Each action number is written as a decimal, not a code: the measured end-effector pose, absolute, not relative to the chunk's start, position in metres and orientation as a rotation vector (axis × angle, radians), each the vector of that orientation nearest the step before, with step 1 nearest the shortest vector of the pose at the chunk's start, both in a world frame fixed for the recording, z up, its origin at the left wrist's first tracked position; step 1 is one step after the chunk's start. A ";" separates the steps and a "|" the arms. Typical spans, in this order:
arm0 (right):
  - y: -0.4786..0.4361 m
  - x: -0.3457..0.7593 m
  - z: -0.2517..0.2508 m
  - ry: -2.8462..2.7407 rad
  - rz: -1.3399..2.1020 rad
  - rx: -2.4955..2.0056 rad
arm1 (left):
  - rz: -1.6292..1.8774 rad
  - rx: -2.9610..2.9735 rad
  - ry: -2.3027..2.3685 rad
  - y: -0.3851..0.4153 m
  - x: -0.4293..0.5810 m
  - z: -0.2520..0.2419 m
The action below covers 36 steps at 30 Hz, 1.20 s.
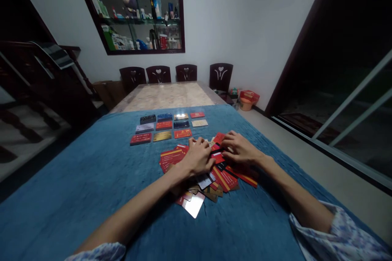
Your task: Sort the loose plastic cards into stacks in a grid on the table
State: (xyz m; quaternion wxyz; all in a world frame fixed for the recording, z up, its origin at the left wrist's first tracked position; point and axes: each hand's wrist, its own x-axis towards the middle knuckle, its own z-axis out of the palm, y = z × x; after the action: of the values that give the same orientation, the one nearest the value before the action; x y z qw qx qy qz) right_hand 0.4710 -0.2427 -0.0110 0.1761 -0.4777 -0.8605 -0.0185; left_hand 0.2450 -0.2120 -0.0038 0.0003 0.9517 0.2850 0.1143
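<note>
A loose, overlapping pile of cards [225,179], mostly red with some gold and silver, lies on the blue cloth under both hands. My left hand [197,157] rests on its upper middle, fingers curled down; whatever they grip is hidden. On the pile's right, my right hand [240,147] has thumb and fingers closed at the edge of a red card [218,157]. A shiny silver card [194,205] sticks out at the near side. Beyond the hands stand neat stacks in rows, among them a red stack [141,138], a gold one [162,136] and a black one [148,119].
The blue cloth [101,179] covers the near part of the long table, with a bare marble-patterned top [171,94] farther off. Several dark chairs [158,74] line the far end. A shelf niche [143,20] is set in the wall; a sliding door [346,110] stands right.
</note>
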 end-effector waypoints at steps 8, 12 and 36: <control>-0.252 0.469 -0.016 -2.478 0.072 -1.271 | 0.279 2.993 0.879 -0.223 0.249 -0.003; -0.252 0.472 -0.018 -2.474 0.085 -1.269 | 0.280 2.995 0.888 -0.222 0.249 -0.003; -0.249 0.473 -0.023 -2.367 0.018 -1.136 | 0.175 3.207 0.737 -0.211 0.249 0.004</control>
State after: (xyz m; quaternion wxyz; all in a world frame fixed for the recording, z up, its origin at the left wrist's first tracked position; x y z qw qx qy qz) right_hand 0.4735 -0.2487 -0.0234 0.2554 -0.4183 -0.8716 0.0066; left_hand 0.2493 -0.2115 0.0045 -0.0768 0.9704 0.2229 0.0528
